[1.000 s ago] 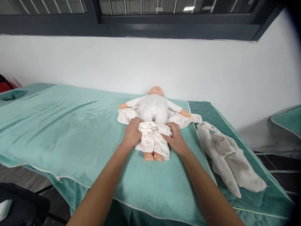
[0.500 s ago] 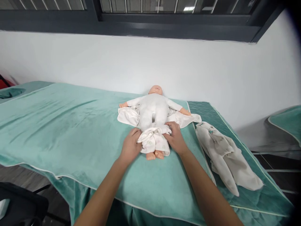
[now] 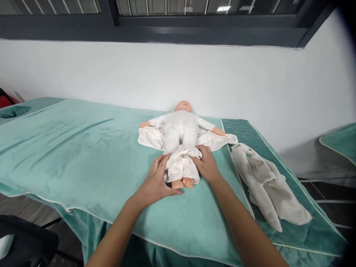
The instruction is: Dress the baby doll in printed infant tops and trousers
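A baby doll [image 3: 182,128] with a white cloth body lies on its back, its feet [image 3: 182,183] pointing towards me. White patterned baby pants [image 3: 182,165] are bunched round its lower legs, and both feet stick out of the leg openings. My right hand [image 3: 206,163] grips the bunched waistband on the right side. On the left, my left hand [image 3: 155,181] is open, thumb stretched out below the feet and fingers by the edge of the pants. Under the doll's arms a white garment [image 3: 151,137] is spread out.
Another white garment [image 3: 269,185] lies crumpled at the right on the green bed cover [image 3: 83,148]. Behind the bed runs a white wall [image 3: 139,74] below a dark window frame [image 3: 205,33]. A black chair [image 3: 25,241] stands at lower left.
My left hand has let go of the side of the pants and opened, its thumb moving down below the doll's feet. My right hand stays at the waistband.
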The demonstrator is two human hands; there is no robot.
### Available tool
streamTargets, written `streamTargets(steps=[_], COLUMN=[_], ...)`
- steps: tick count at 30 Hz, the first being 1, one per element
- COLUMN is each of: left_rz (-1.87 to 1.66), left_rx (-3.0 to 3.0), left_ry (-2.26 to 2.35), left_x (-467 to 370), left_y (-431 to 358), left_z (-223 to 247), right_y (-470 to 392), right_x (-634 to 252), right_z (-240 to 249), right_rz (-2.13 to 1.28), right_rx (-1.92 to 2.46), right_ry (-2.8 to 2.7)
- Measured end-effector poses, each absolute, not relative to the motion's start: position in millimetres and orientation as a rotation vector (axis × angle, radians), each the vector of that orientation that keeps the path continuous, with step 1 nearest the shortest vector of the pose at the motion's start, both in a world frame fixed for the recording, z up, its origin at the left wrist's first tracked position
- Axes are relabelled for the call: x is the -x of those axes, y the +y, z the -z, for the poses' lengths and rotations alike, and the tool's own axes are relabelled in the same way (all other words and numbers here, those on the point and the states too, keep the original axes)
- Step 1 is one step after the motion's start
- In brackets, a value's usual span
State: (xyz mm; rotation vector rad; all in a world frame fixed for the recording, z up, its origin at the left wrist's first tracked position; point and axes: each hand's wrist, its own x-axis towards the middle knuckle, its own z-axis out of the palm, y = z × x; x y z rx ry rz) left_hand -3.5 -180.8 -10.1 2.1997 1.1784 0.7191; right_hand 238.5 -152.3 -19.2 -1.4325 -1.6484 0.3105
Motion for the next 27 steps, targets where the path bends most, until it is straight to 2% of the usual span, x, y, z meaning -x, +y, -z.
streamTargets(steps=[6,13,19,23,27], left_rz=[-0.925,-1.002,-0.843,-0.798,-0.709], left_rx=[-2.28,-2.232,-2.247,-2.242,-2.138], left_ry=[1.207,1.182,1.186,1.23,1.087], left_x=[-2.7,-2.0,-1.1,5.5,18.7], left_y=[-181.7,-180.7,-180.3,-193.2,-212.8], left_z=[14.7,12.4,-1.9,-19.5,-48.0], right_y=[-173.3,-213.2,-223.7,-229.4,-240.4], right_x=[-235.9,-230.0,-227.3,-229.0,-234.1], right_z=[12.7,4.7,-9.4,-31.7,-57.0], right_rz=[-0.38,-0.625,-0.646,-0.855,-1.084], right_rx=[1.398,1.275,1.425,1.431,1.34], right_ry=[-1.747,-1.887,-1.866,-1.828,-1.868])
